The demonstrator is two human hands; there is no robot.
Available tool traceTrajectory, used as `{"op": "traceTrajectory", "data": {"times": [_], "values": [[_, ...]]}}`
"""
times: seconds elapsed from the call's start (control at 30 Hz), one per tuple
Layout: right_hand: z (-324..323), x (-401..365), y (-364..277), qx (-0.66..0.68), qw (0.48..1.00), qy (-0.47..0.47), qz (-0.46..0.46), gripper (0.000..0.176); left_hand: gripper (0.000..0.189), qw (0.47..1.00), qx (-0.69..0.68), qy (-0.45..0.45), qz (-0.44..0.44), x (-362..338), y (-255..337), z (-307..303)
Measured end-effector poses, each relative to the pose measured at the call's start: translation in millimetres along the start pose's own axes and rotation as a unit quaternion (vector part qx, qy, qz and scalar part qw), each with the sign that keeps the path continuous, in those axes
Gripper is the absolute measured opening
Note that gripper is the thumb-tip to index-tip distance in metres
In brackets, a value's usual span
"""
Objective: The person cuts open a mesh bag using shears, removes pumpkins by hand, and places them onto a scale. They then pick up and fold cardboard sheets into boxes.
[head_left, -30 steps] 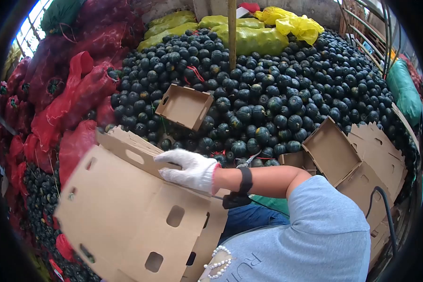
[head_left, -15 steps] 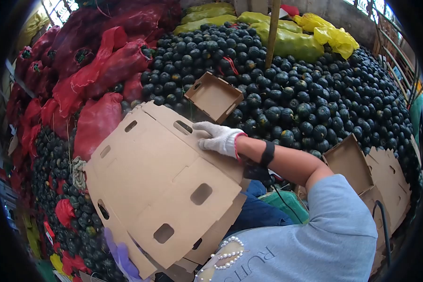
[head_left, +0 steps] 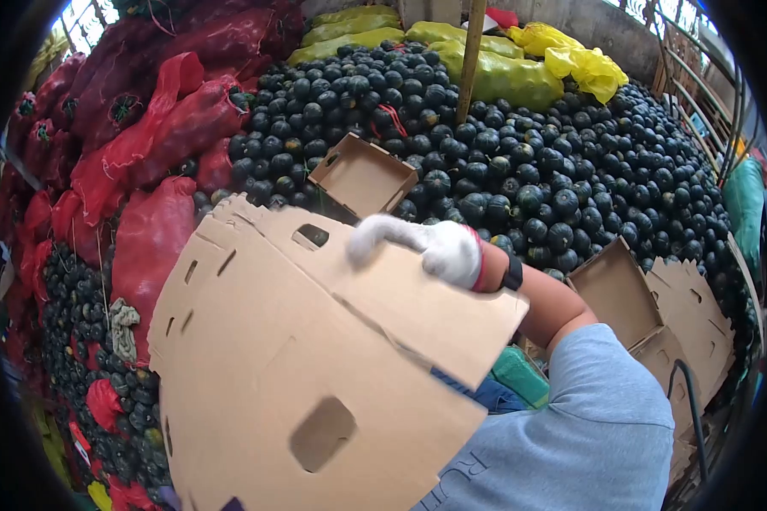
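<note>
and now the flat brown cut-out cardboard (head_left: pixel 256 349) is touched by the white-gloved right hand (head_left: pixel 426 247), one blurred finger hooked apart; any firm grip can't be told.

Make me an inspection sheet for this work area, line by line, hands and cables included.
Surface: heaped dark green squashes
Job's things: large cardboard sheet with cut-out slots; shallow open tray on the heap
Clutter: crumpled cloth, yellow plastic bag
Hands: white-gloved right hand at the sheet's upper edge, grip unclear; left hand not distinguishable
Cables: dark curved line at right, possibly a cable
Surroundings: red mesh sacks at left, upright pole, wall behind
</note>
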State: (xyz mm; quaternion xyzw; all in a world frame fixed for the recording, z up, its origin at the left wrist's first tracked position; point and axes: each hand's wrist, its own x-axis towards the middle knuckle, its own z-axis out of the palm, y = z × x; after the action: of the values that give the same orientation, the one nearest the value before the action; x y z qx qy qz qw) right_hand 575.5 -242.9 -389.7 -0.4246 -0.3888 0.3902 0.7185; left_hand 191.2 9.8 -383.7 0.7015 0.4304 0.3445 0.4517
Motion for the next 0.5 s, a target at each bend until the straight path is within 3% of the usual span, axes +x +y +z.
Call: {"op": "traceTrajectory", "data": {"times": [0.03, 0.07, 0.1, 0.13, 0.17, 0.2, 0.23, 0.27, 0.33, 0.4, 0.43, 0.47, 0.5], "values": [[1, 2, 2, -0.131, 0.991, 0.016, -0.025, 0.046, 0.027, 0.999, 0.009, -0.031, -0.032, -4, -2, 1], [8, 7, -6, -0.381, 0.923, 0.017, -0.048, 0.037, 0.024, 0.997, 0.028, -0.066, -0.042, -7, -5, 2], [19, 10, 1, -0.589, 0.795, -0.035, -0.141, 0.034, 0.022, 0.988, 0.099, -0.119, 0.031, -11, -14, -5], [25, 8, 2, -0.653, 0.730, -0.183, -0.083, 0.026, 0.020, 0.968, 0.160, -0.161, 0.111, -16, -23, -12], [16, -3, 21, -0.628, 0.739, -0.220, -0.110, 0.026, 0.016, 0.890, 0.283, -0.247, 0.257, -22, -32, -20], [1, -17, 39, -0.602, 0.743, -0.258, -0.137, 0.027, 0.018, 0.880, 0.292, -0.294, 0.234, -31, -33, -18], [-6, -29, 44, -0.621, 0.717, -0.303, -0.094, 0.031, 0.021, 0.867, 0.299, -0.337, 0.212, -40, -37, -16], [-8, -39, 46, -0.637, 0.687, -0.344, -0.052, 0.035, 0.025, 0.882, 0.271, -0.363, 0.127, -47, -70, -22], [12, -50, 47, -0.560, 0.760, -0.329, -0.031, 0.038, 0.028, 0.809, 0.274, -0.371, 0.365, -52, -61, -3], [10, -41, 53, -0.520, 0.819, -0.242, 0.009, 0.041, 0.035, 0.886, 0.242, -0.268, 0.291, -50, -68, 19], [7, -35, 70, -0.351, 0.911, -0.182, 0.121, 0.052, 0.039, 0.935, 0.213, -0.189, 0.212, -46, -72, 33], [28, -31, 62, -0.299, 0.933, -0.029, 0.197, 0.058, 0.042, 0.955, 0.208, -0.122, 0.171, -42, -75, 42], [31, -30, 76, -0.360, 0.922, 0.018, 0.138, 0.063, 0.046, 0.954, 0.241, -0.073, 0.162, -40, -76, 47]]}}
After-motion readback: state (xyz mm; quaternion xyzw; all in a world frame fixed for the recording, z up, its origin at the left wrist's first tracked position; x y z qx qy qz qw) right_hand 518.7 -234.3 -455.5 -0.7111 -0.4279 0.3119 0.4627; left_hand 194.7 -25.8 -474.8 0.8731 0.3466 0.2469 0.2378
